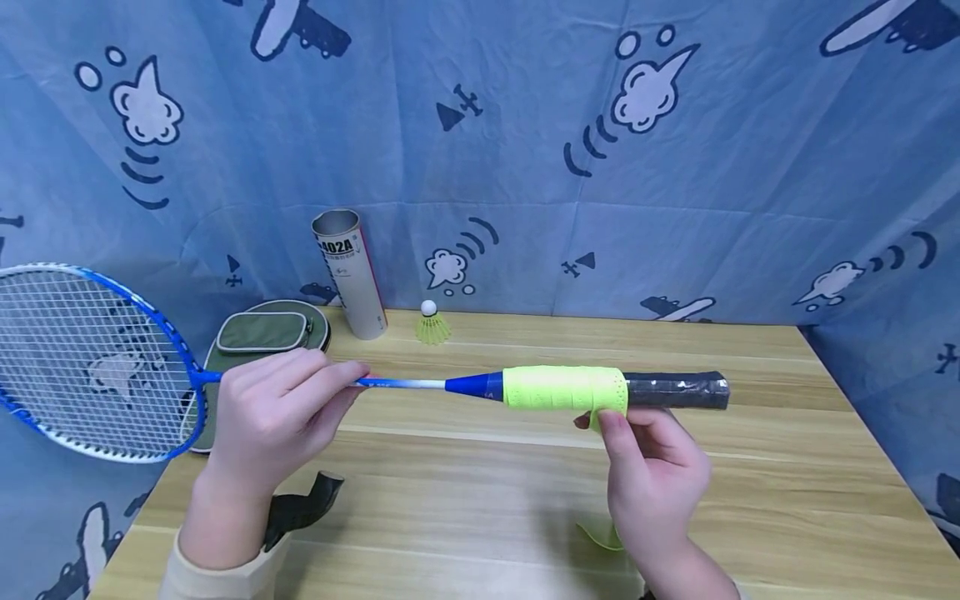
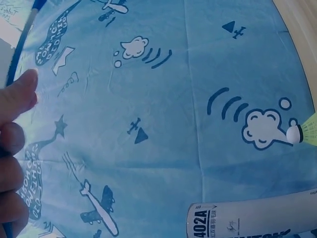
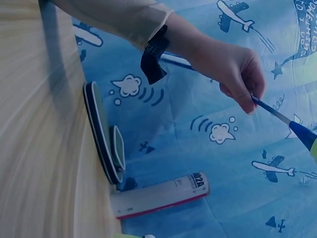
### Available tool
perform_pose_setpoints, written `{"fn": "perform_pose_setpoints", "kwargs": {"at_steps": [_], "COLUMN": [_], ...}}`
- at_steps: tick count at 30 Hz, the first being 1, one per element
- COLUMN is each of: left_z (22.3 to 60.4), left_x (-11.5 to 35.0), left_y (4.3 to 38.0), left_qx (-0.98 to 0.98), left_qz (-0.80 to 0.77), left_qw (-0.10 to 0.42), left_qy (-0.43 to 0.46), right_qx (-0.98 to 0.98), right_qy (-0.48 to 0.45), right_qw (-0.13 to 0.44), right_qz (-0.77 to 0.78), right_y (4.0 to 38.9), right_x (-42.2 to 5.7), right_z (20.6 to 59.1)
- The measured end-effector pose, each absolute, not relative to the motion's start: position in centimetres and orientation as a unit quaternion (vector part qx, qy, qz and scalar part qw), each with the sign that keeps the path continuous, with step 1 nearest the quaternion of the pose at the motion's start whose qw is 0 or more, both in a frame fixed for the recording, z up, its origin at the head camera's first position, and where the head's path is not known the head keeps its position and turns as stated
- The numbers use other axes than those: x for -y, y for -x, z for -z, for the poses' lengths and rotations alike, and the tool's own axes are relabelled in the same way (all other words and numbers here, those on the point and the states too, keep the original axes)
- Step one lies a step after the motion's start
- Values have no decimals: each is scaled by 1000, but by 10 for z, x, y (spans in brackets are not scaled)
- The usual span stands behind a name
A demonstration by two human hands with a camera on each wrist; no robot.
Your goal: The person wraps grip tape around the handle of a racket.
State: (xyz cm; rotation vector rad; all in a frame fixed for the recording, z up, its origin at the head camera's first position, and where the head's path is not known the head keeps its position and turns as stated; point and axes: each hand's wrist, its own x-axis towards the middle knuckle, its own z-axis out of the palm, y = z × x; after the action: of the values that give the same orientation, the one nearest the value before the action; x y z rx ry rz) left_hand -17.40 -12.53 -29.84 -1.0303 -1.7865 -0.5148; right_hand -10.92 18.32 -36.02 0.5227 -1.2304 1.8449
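A blue and white badminton racket (image 1: 474, 386) is held level above the table, its strung head to the left. My left hand (image 1: 277, 408) grips its thin shaft near the head; the right wrist view also shows the left hand (image 3: 240, 74) pinching the shaft. Bright yellow-green grip tape (image 1: 562, 387) covers the front part of the handle, and the rear part of the handle (image 1: 678, 390) is bare black. Beneath the tape's edge, my right hand (image 1: 656, 475) pinches the tape strip between thumb and fingers. A loose tape end (image 1: 602, 537) hangs below, partly hidden by that hand.
A green racket case (image 1: 262, 332) lies at the table's back left. Beside it stands a white shuttlecock tube (image 1: 352, 279), with a yellow-green shuttlecock (image 1: 431, 323) to its right. A blue patterned cloth (image 1: 510, 167) hangs behind the wooden table (image 1: 787, 467).
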Motion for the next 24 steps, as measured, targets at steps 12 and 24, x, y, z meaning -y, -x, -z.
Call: {"fn": "perform_pose_setpoints", "kwargs": {"at_steps": [12,24], "left_z": [296,296], "left_x": [124,124], "left_y": [175,173], "left_qx": [736,745], "left_qz": [224,211], "left_qw": [487,490], "left_qy": [413,401], "right_qx": [495,473], "right_qy": [-223,-233], "right_qw": [410,397], "right_qz": [-733,-751], "right_y": [110,111], "right_x": [-183,-182], "right_z": [360,360]}}
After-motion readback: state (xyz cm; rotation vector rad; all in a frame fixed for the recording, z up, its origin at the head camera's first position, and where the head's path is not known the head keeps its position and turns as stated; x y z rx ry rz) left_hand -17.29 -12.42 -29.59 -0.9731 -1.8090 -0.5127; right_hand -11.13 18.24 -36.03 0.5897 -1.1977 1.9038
